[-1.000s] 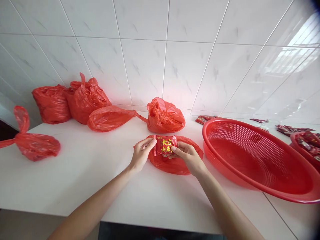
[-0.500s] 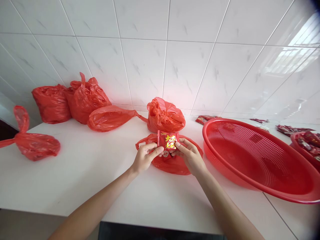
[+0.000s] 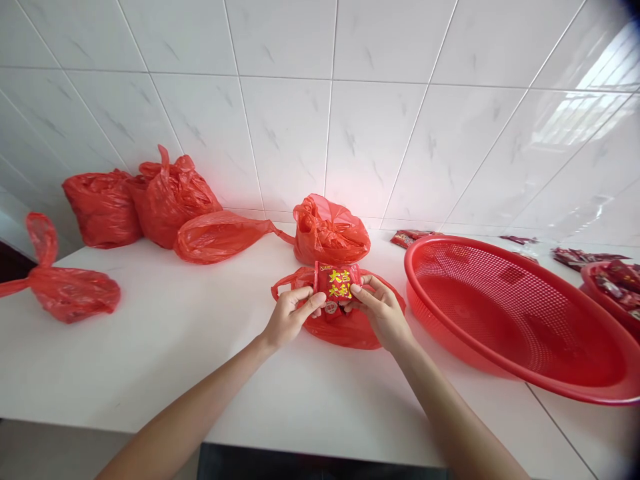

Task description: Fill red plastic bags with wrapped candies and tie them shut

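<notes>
A small red packet with yellow characters [image 3: 338,283] is held up at the middle of the view, its printed face towards me. My left hand [image 3: 294,312] pinches its left edge between thumb and fingers. On the right edge, my right hand [image 3: 379,311] grips it the same way. Beneath the packet and both hands lies an open red plastic bag [image 3: 350,332] on the white counter [image 3: 200,353]. Another small red packet [image 3: 332,311] shows inside that bag, partly hidden by the held one.
A large red perforated basket [image 3: 500,313] stands at the right. Behind the hands is a bunched red bag [image 3: 330,230]. More red bags [image 3: 173,197] line the back left, and a knotted one [image 3: 75,293] lies far left. Loose packets [image 3: 411,238] lie near the tiled wall.
The held packet has tilted slightly, so the glare on its yellow characters is gone and they read more clearly. Both hands keep their grip in nearly the same place.
</notes>
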